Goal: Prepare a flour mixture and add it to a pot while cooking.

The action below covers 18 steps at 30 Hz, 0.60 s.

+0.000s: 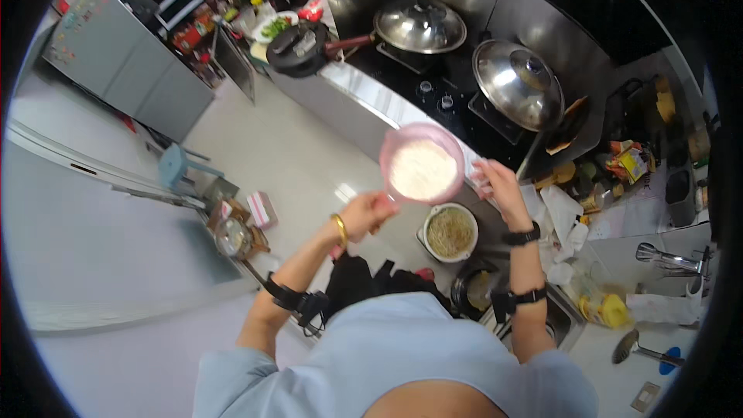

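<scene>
My left hand (364, 215), with a gold bangle at its wrist, is closed on the near left edge of a pink bowl (392, 145). White, powdery-looking contents (422, 169) fill much of the bowl, which is held up in front of me. Just off the bowl's right side is my right hand (501, 188), its fingers loosely bent and apart; nothing shows in them. Below the bowl stands a white pot (425, 246) with pale, thin strands (451, 232) inside.
Two lidded woks (420, 25) (517, 83) sit on the black gas stove (457, 77). A dark lidded pan (298, 48) rests at the counter's left. Near my right arm are a sink (569, 317) and a dark pot (464, 294). A blue stool (176, 166) stands at left.
</scene>
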Available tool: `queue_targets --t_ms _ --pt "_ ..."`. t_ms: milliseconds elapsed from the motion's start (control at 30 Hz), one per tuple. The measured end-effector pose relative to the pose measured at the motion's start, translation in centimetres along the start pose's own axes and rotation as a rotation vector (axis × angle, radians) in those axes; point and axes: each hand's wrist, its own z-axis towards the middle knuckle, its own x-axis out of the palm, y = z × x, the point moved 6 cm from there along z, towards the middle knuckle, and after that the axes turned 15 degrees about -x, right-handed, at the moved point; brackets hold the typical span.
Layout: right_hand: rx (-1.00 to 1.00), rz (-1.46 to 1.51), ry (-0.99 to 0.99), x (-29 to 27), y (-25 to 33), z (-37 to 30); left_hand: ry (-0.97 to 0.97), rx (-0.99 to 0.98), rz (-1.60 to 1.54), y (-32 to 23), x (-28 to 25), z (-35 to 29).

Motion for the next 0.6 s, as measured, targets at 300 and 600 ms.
queue_targets --t_ms 300,600 --pt "-0.042 -0.163 0.042 20.1 3.2 12.4 0.026 0.057 -0.182 0.1 -20.2 -3.7" --pt "-0.074 -0.077 0.054 39.4 1.9 25.7 -0.244 0.039 -0.252 -0.4 -41.2 -5.9"
